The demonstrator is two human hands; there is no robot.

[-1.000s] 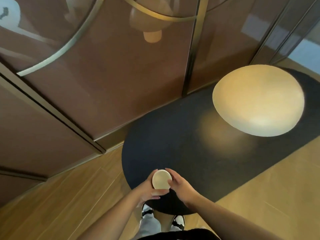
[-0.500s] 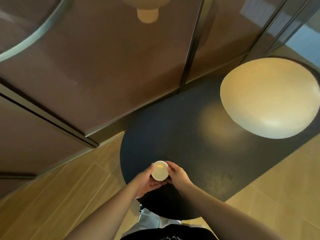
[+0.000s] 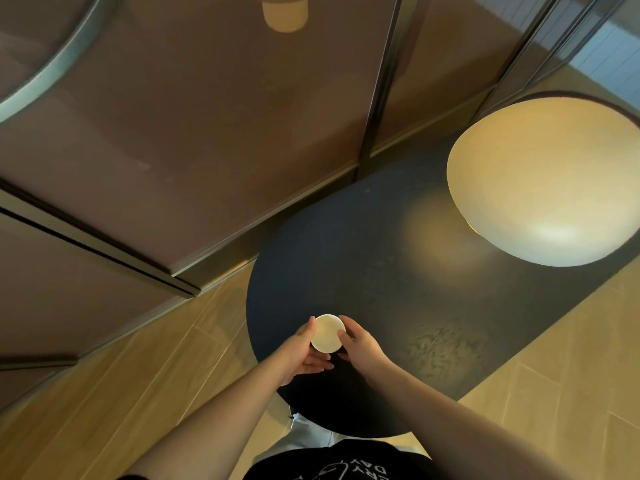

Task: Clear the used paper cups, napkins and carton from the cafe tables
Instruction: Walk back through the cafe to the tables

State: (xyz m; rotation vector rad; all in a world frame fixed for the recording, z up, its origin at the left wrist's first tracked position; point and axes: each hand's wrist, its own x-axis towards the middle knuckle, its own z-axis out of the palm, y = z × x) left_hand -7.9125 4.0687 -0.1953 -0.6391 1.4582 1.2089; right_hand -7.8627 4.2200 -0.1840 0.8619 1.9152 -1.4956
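A pale paper cup (image 3: 327, 333), seen from above as a cream disc, is held in front of me between both hands. My left hand (image 3: 300, 351) cups its left side and underside. My right hand (image 3: 360, 345) presses against its right side with fingers curled around it. The cup hangs above the near end of a dark oval rug or platform (image 3: 381, 271). I cannot tell whether the cup holds anything. No napkins or carton are in sight.
A round cream table top (image 3: 540, 181) stands at the right over the dark oval. Brown glass wall panels with metal frames (image 3: 381, 81) fill the far side. Wooden floor (image 3: 121, 393) lies to the left and right.
The view has shifted slightly, the round table sliding to the right. Both hands keep hold of the cup in about the same place before me.
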